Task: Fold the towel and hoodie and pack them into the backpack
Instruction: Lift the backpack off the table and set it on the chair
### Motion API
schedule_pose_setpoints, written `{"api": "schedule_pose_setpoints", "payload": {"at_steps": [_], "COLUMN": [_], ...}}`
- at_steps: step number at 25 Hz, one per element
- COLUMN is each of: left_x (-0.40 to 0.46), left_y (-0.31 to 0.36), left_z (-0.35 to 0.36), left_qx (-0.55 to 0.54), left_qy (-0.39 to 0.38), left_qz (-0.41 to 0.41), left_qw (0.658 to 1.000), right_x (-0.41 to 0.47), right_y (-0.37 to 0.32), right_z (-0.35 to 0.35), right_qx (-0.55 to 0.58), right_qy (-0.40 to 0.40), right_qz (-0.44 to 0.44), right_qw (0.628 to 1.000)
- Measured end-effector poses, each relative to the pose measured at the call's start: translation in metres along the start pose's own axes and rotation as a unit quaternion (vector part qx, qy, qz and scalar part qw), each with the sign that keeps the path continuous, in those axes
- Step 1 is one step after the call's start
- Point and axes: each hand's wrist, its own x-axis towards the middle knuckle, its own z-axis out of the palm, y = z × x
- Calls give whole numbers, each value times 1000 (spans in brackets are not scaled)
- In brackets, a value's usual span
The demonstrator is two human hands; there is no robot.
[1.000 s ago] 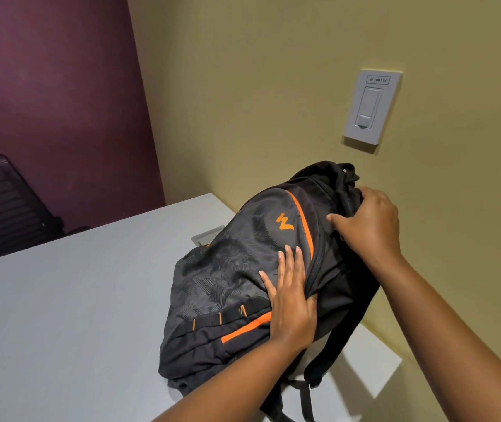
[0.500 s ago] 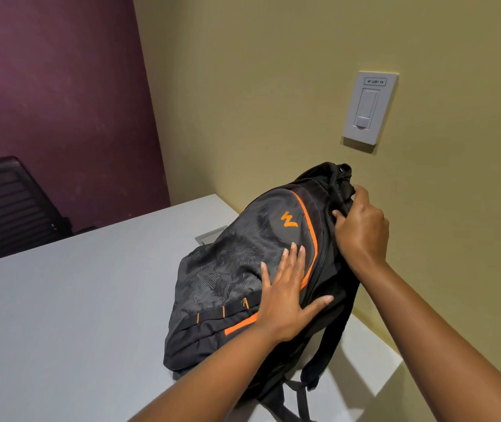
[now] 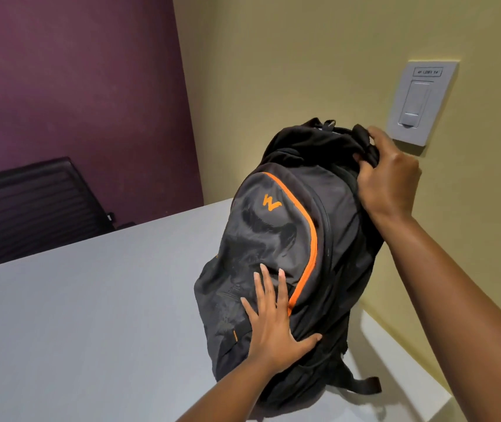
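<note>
Gripping the top of the black-and-orange backpack (image 3: 276, 233) with my right hand (image 3: 387, 181), I press my flat, open-fingered left hand (image 3: 275, 327) against its front as it stands on the grey tabletop (image 3: 75, 315).

Soft, even indoor light fills the room, moderately bright, with no glare. The backpack (image 3: 276, 239) throws a faint shadow on the pale surface (image 3: 75, 315) at its base and toward the wall. Its dark fabric swallows detail. Wide-angle bending slants the wall corner and the wall switch (image 3: 419, 102). Focus is slightly soft throughout.
</note>
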Motion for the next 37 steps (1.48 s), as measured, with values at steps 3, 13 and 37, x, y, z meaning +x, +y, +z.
{"api": "schedule_pose_setpoints", "payload": {"at_steps": [3, 13, 37], "left_x": [13, 49, 38], "left_y": [23, 71, 19], "left_z": [5, 42, 68], "left_qx": [17, -51, -2], "left_qy": [7, -87, -163], "left_qz": [-7, 109, 37], "left_qw": [1000, 989, 986], "right_x": [23, 45, -7], "right_y": [-1, 72, 87], "right_z": [-1, -34, 17], "right_qx": [14, -59, -396], "right_qy": [14, 67, -178], "right_qz": [-26, -22, -185], "right_qw": [999, 996, 882]}}
